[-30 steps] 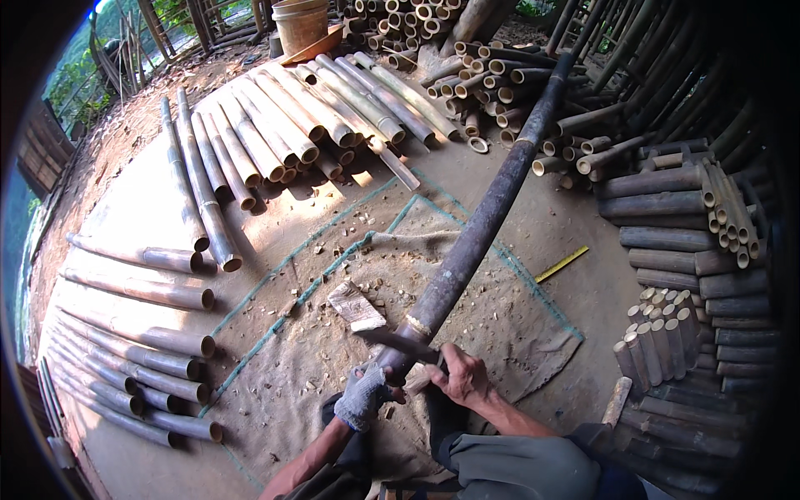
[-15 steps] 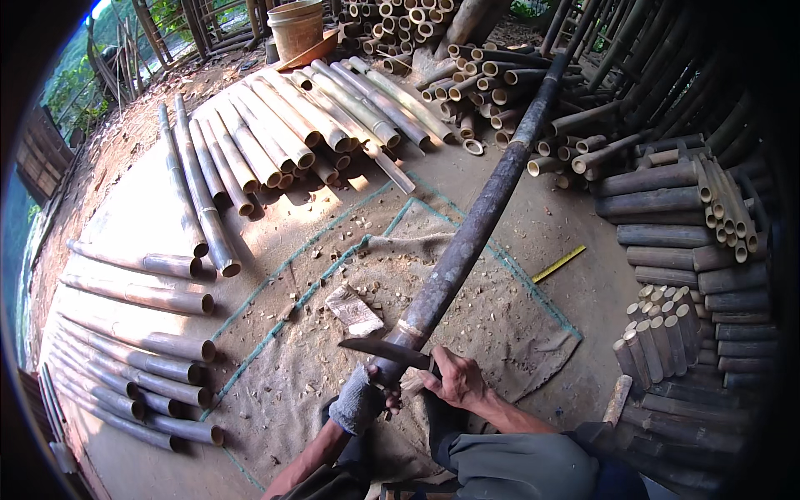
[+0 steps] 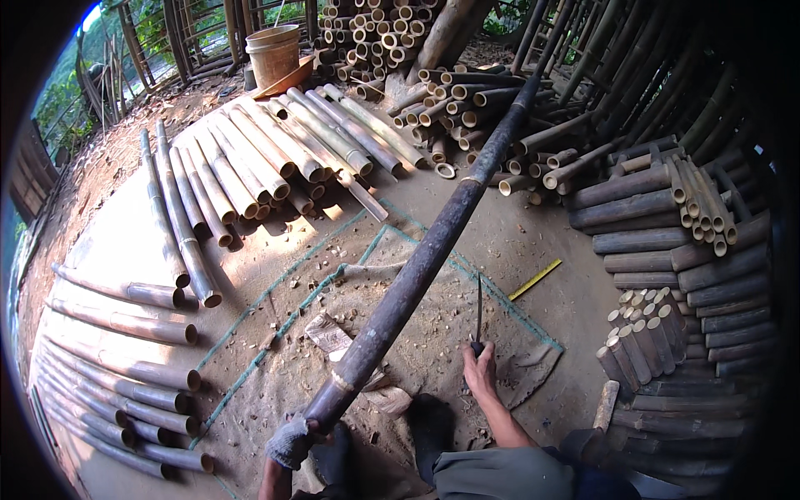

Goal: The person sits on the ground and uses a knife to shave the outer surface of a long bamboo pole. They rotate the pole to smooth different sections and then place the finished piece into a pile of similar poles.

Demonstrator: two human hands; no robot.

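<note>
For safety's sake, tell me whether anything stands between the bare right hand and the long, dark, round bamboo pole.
Nothing visible stands between the right hand, which holds a slim, dark-bladed knife, and the pole; only brown, green-edged cloth lies below that gap.

No readable text, label, brand, number or sign to be found anywhere in view. Just past three o'clock from the centre, along the narrow yellow strip (image 3: 535,280), only fine dark marks, far too small to make out as numbers or letters. Toward eleven o'clock, on the upright tan bucket (image 3: 273,60), likewise no lettering or label to be made out.
</note>
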